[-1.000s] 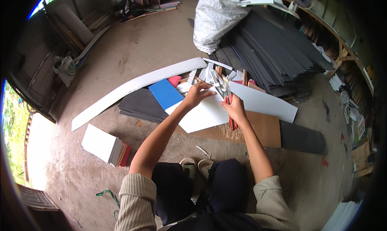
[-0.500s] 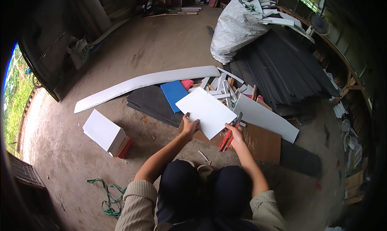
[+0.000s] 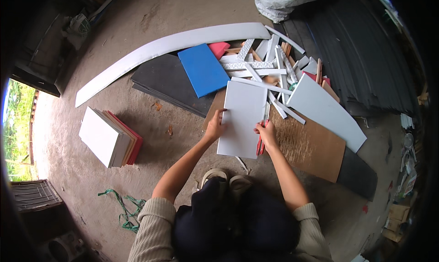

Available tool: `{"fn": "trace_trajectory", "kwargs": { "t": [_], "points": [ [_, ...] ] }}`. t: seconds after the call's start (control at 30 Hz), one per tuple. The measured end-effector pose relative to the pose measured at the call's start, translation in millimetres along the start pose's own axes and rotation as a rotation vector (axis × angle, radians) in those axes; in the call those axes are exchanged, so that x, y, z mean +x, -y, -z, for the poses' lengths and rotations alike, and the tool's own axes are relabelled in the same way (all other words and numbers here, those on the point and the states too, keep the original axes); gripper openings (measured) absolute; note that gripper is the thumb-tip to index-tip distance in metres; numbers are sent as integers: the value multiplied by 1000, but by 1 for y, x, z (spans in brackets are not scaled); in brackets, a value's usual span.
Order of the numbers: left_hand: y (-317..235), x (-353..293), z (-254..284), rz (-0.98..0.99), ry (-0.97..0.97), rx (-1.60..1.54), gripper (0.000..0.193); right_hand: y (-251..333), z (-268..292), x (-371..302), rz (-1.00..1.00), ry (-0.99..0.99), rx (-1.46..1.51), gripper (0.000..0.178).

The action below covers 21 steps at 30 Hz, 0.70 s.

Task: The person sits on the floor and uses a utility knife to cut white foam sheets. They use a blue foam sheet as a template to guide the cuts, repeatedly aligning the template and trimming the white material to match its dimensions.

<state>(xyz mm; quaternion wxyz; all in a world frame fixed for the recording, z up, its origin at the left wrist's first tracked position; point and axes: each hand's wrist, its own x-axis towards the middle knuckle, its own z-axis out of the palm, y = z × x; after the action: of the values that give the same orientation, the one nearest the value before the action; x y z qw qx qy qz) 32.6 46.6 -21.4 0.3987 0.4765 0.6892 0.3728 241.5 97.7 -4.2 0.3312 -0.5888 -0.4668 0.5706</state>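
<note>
Head view, left to right: stack of boards (image 3: 103, 136), on the floor, apparently kept within reach; left hand (image 3: 215, 125), clamped on the white board's left edge; white board (image 3: 241, 120), between both hands, ahead of the knees, seemingly held there for steadiness; red-handled tool (image 3: 260, 145), along its right edge; right hand (image 3: 266, 133), closed round that tool; white sack (image 3: 292, 1), beyond the offcuts (image 3: 270, 72), contents out of view

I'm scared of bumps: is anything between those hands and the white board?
Nothing visible separates the left hand from the white board; it holds the left edge. The right hand grips a red-handled tool beside the right edge; I can't tell whether that hand touches the board.
</note>
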Motion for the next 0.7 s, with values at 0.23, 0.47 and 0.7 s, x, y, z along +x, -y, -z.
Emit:
{"fn": "trace_trajectory", "kwargs": {
  "t": [0.23,0.47,0.7],
  "points": [
    [38,61,59,141,-593,-62,44,-8,-30,18,6,24,-266,16],
    [22,101,70,338,-559,-542,55,-1,-23,19,340,-228,-728,21],
    [25,50,110,134,-530,-529,50,9,-32,20,246,-95,-774,23]
  ]
}}
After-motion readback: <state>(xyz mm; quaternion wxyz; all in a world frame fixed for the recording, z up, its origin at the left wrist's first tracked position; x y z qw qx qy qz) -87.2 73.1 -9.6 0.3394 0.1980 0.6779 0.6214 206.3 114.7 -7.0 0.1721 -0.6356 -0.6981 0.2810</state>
